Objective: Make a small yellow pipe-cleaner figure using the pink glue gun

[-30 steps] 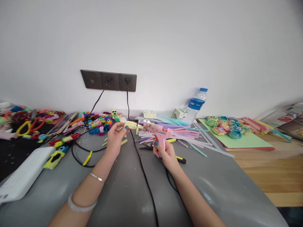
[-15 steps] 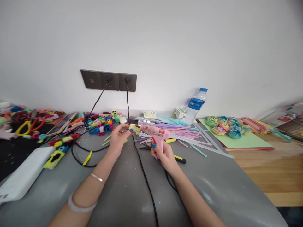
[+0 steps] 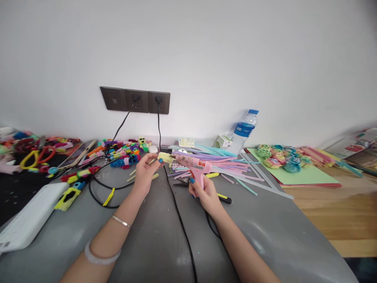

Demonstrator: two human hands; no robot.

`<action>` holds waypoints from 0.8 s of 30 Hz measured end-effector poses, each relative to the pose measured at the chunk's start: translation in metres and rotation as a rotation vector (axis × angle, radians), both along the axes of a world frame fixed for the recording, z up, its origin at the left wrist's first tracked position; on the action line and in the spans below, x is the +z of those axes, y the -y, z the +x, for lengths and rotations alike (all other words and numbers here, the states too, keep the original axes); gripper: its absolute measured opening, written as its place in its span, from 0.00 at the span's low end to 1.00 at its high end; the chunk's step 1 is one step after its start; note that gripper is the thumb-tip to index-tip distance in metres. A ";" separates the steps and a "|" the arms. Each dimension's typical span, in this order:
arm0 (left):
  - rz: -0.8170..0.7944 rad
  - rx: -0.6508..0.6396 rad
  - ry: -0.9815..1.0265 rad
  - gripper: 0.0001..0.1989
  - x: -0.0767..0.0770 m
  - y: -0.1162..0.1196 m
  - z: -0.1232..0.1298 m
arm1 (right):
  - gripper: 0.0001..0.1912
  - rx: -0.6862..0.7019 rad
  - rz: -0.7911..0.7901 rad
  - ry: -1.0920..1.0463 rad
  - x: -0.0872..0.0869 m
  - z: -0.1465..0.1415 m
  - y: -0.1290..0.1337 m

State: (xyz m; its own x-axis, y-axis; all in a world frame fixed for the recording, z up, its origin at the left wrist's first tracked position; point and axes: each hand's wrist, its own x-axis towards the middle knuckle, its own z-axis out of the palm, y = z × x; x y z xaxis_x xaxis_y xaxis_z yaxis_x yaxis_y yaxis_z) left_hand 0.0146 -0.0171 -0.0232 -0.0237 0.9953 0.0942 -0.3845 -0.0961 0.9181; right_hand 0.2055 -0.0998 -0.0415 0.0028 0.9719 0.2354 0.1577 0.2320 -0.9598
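Note:
My right hand [image 3: 206, 194] is wrapped round the handle of a pink glue gun [image 3: 193, 165], a translucent glue stick [image 3: 219, 169] jutting from its back end. The gun's nozzle points left and is right at a small pale-yellow fuzzy piece [image 3: 165, 157]; whether they touch I cannot tell. Between thumb and fingers, my left hand [image 3: 145, 171] pinches that yellow piece, covering part of it. Behind the gun lies a pile of pastel pipe cleaners [image 3: 203, 152]. Below the gun, a black and yellow craft knife [image 3: 224, 198] rests on the grey table [image 3: 159, 236].
Black cables run from wall sockets [image 3: 147, 101] across the table. At left are colourful fuzzy figures [image 3: 125, 153], scissors [image 3: 38, 157], a phone [image 3: 78, 153] and a white power strip [image 3: 33, 216]. Right of the water bottle [image 3: 244, 129], crinkled flowers [image 3: 282, 157] sit on green paper [image 3: 312, 177].
My left hand and the yellow piece have shifted slightly left and up, away from the glue gun's body. My right hand stays nearly in place.

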 end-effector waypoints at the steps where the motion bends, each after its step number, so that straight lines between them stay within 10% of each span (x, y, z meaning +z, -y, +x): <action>1: 0.004 0.004 0.006 0.18 0.000 0.000 0.000 | 0.20 -0.006 -0.002 -0.003 0.000 0.000 0.000; 12: -0.002 0.071 0.066 0.19 0.004 -0.002 -0.002 | 0.17 -0.108 -0.084 0.012 0.022 0.010 0.012; 24: 0.013 0.043 0.076 0.19 0.003 -0.001 0.001 | 0.17 -0.629 -0.144 -0.608 0.028 0.121 0.102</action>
State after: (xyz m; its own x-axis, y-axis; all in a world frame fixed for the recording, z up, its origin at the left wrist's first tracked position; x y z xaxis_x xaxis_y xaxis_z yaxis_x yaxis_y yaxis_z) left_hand 0.0157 -0.0160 -0.0199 -0.0741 0.9918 0.1039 -0.4482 -0.1261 0.8850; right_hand 0.3266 -0.2018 -0.0140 0.6313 0.7683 -0.1055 -0.3316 0.1445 -0.9323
